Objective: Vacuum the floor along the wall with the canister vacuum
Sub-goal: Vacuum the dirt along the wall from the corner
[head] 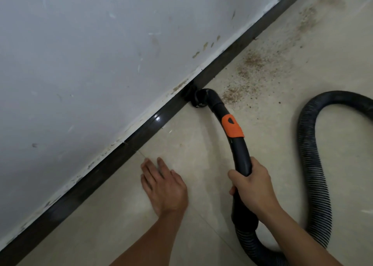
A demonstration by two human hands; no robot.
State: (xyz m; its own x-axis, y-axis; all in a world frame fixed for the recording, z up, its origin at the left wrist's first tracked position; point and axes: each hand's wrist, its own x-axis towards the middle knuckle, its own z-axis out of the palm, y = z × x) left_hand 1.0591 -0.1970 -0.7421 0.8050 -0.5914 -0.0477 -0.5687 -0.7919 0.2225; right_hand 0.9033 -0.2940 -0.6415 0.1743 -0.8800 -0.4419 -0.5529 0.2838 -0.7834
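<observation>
A black curved vacuum handle (238,144) with an orange band runs from my right hand (254,187) up to a round black nozzle (198,98). The nozzle presses against the dark baseboard (141,132) at the foot of the white wall (90,54). My right hand is closed around the handle's lower end. My left hand (163,185) lies flat on the beige floor tile, fingers spread, holding nothing. Brown dust and crumbs (252,70) lie scattered on the floor just right of the nozzle and further along the wall.
The ribbed black hose (310,165) loops from the handle's base down, then up along the right side and off the frame's right edge. The canister itself is out of view. The beige tile floor (201,148) fills the lower right half.
</observation>
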